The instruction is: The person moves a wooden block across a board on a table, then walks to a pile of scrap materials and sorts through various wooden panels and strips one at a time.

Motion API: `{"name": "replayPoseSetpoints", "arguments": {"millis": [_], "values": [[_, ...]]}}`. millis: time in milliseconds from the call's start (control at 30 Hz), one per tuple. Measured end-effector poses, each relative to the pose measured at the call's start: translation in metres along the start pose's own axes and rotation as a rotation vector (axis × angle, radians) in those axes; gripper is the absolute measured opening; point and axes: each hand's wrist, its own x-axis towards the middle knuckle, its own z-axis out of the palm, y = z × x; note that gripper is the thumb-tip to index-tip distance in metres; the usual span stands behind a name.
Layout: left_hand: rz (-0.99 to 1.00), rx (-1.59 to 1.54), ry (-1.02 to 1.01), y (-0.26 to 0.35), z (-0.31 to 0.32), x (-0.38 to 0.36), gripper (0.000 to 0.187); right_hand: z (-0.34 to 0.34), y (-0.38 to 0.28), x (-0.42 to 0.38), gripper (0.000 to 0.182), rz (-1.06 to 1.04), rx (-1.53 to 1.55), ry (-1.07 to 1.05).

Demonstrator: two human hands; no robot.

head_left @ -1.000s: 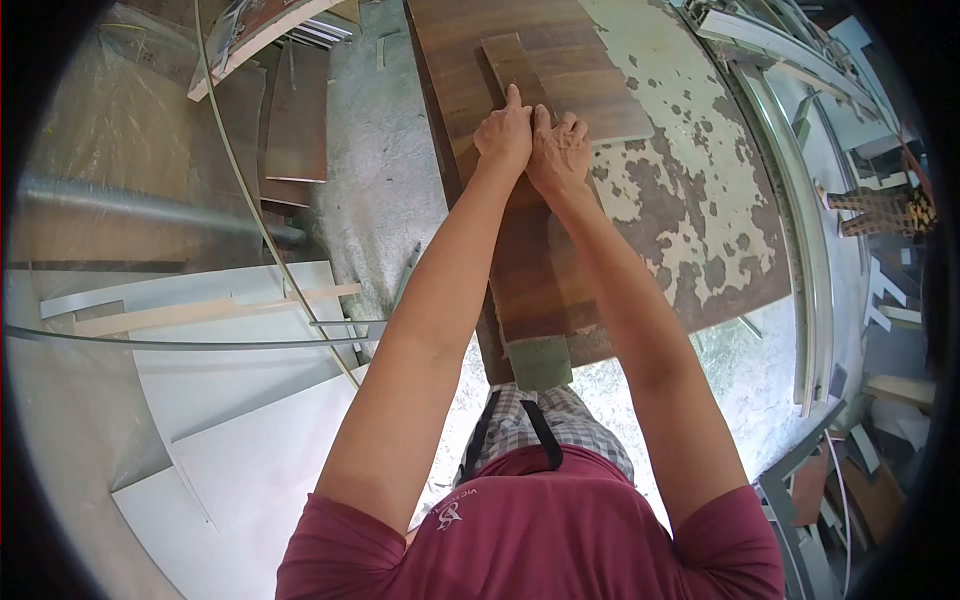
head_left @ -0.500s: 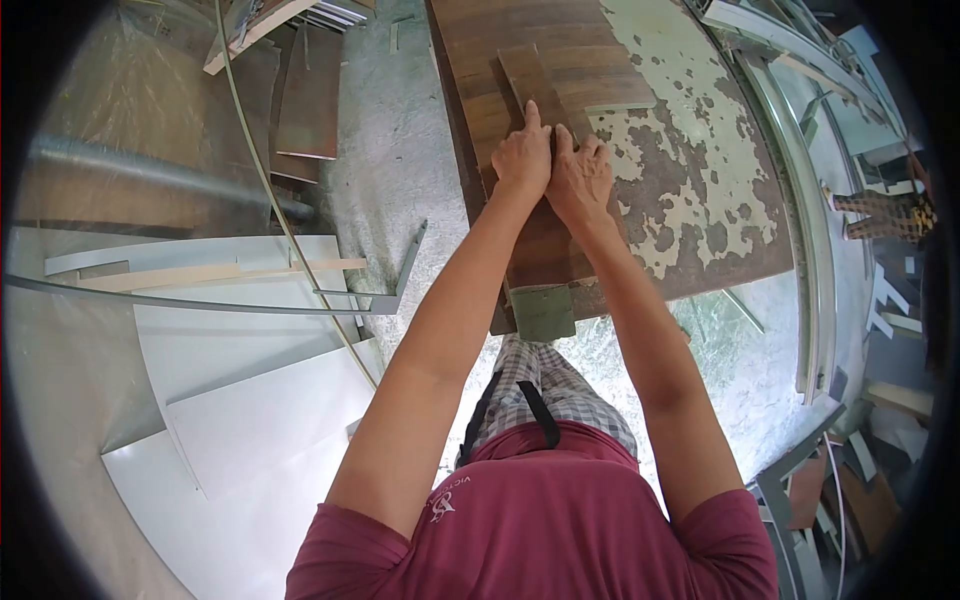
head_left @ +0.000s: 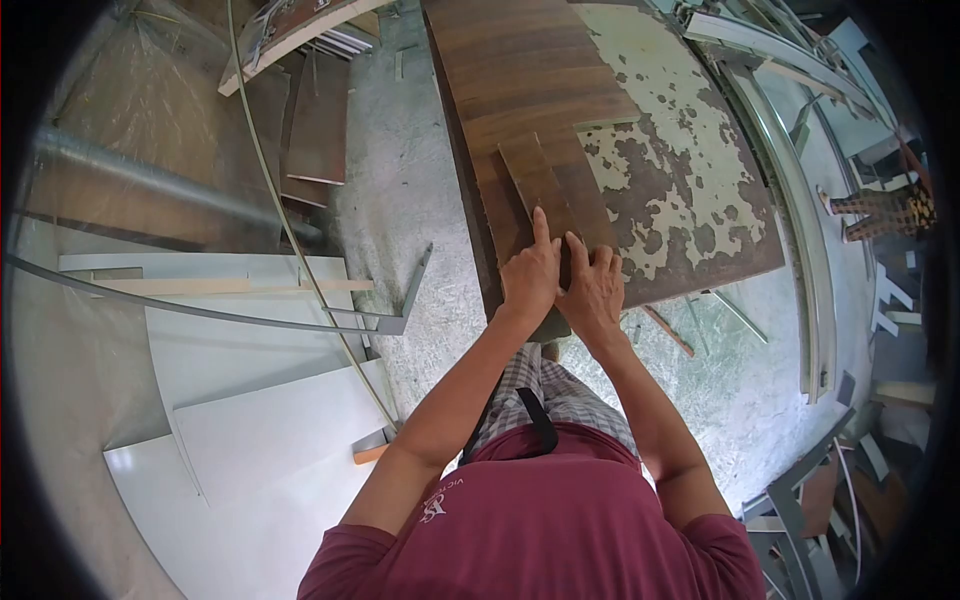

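Observation:
A narrow brown wooden strip lies lengthwise on a large wood-grain panel, its far end sticking out beyond my fingers. My left hand grips the strip from the left, with the index finger stretched along its top and the other fingers curled. On the other side my right hand holds it with bent fingers, the hands close together. Their backs hide the strip's near part. Dark brown and pale patches mottle the right half of the panel.
White sheets lie on the left, crossed by a bent grey metal strip and a long thin rod. Metal profiles run along the right. A person's patterned trouser legs show at far right.
Both hands have slid towards my body along the panel, and the wooden strip has come with them. The green block at the panel's near end is no longer plainly visible.

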Motion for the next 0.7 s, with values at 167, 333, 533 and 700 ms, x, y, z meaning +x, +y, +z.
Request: {"name": "replayPoseSetpoints", "arguments": {"millis": [167, 333, 533, 700], "values": [[0.029, 0.026, 0.026, 0.003, 0.000, -0.002, 0.055, 0.000, 0.002, -0.005, 0.062, -0.002, 0.022, 0.047], [0.039, 0.039, 0.031, 0.002, 0.003, 0.000, 0.055, 0.000, 0.001, -0.007, 0.062, 0.002, 0.017, 0.050], [0.072, 0.022, 0.000, 0.010, 0.005, 0.012, 0.055, 0.001, 0.007, -0.001, 0.063, 0.077, -0.021, 0.038], [0.088, -0.047, 0.017, 0.015, 0.010, 0.032, 0.054, 0.006, 0.016, 0.013, 0.061, 0.085, -0.040, 0.088]]}}
